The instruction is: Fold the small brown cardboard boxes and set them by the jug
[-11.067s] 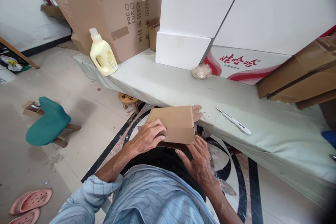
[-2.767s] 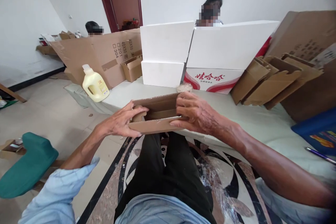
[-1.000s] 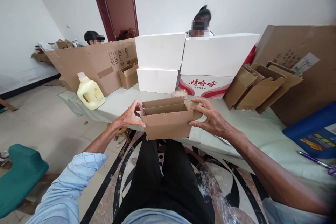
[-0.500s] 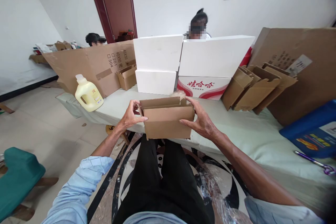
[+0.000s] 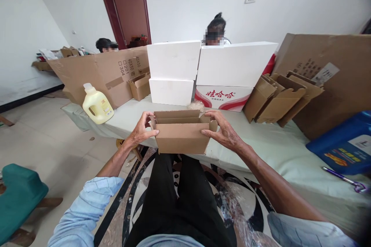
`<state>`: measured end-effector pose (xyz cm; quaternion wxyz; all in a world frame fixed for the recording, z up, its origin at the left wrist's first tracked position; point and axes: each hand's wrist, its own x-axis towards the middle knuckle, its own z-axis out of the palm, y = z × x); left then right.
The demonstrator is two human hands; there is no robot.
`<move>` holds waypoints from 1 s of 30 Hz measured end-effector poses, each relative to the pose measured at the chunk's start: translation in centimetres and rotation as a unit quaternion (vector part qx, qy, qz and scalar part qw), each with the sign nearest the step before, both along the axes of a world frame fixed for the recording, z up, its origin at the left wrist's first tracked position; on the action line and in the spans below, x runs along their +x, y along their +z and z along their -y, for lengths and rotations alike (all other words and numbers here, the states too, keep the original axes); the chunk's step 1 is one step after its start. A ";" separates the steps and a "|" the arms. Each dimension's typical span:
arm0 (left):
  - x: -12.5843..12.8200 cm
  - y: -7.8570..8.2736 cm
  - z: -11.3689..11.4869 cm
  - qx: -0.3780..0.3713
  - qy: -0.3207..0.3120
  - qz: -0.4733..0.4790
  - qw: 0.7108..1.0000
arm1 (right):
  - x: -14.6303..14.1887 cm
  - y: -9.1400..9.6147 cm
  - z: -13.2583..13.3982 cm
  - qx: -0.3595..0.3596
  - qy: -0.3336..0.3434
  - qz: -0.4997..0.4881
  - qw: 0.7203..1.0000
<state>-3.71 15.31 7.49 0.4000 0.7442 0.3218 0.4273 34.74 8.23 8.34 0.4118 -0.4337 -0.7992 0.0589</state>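
We held small cardboard box point(image 5: 180, 141) over lap, by near edge of surface point(image 5: 269, 142). Left hand point(image 5: 141, 132) and right hand point(image 5: 225, 136) pinched its end flaps. We judged it light, thin-walled, crushable; best gripped at ends.

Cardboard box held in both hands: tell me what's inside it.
Inside the cardboard box only folded cardboard panels show near the top; its front wall hides the floor.

One held carton point(image 5: 181, 142), three plain white boxes point(image 5: 174, 60), one yellow bottle point(image 5: 97, 104)
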 end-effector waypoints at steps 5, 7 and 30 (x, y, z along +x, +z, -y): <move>-0.2 -1.2 0.4 0.017 -0.004 -0.002 1.000 | 0.7 -1.0 0.5 -0.048 -0.015 -0.053 0.997; -0.2 -1.5 0.6 0.023 0.002 -0.022 0.999 | 0.7 -1.5 0.7 -0.066 -0.023 -0.071 0.995; -0.4 -1.6 0.2 0.134 0.230 -0.074 0.961 | -3.6 -7.8 3.1 -0.226 0.072 -0.234 0.943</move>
